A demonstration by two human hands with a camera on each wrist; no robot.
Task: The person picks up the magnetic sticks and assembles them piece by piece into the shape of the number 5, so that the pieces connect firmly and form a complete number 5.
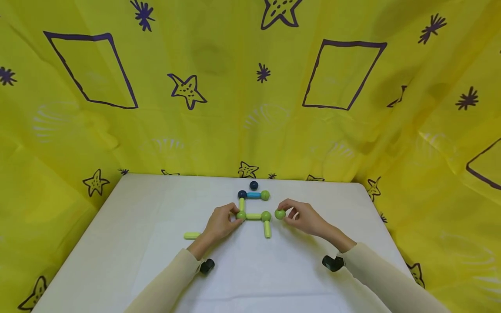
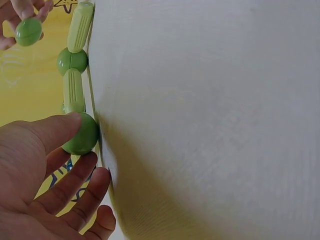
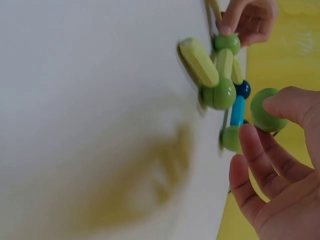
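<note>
My left hand (image 1: 220,223) pinches a green ball (image 2: 84,136) at the corner of a joined ball-and-rod shape. From that ball, one yellow-green rod (image 1: 242,204) runs back to a dark blue ball (image 1: 242,194). Another yellow-green rod (image 1: 254,216) leads right to a second green ball (image 1: 266,216), where a third rod (image 1: 267,229) points toward me. A blue rod (image 1: 253,195) links the dark blue ball with a green ball (image 1: 265,195) at the back. Just right of the shape, my right hand (image 1: 307,217) holds a separate green ball (image 3: 267,110) between thumb and fingers, apart from the rest.
One loose dark blue ball (image 1: 253,185) lies behind the shape. A loose yellow-green rod (image 1: 192,235) lies left of my left wrist. The white table (image 1: 293,278) meets a yellow patterned curtain (image 1: 219,130) at the back and sides.
</note>
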